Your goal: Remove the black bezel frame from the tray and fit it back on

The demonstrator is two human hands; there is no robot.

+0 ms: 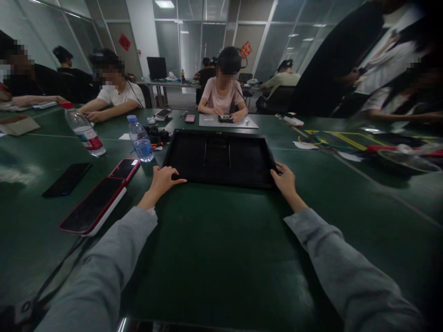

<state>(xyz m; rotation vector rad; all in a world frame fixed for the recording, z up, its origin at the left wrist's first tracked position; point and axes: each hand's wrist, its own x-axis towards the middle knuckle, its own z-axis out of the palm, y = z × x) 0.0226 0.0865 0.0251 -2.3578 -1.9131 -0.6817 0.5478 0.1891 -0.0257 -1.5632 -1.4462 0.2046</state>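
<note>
Centre of frame: a shallow black tray lies on the green table, its near edge toward us. Our right hand grips its near right corner; our left hand sits at the near left one, thumb spread along the edge, and whether it truly grips we cannot tell. Progress, as we judge it: tray is squared up between both hands; how much remains, nothing here shows. Inside the tray we note a dark rectangular outline and two thin upright lines. Upper left: red-capped bottle and blue-capped bottle, both see-through, fill levels unreadable. Far right: dark bowl holding something pale, blurred.
</note>
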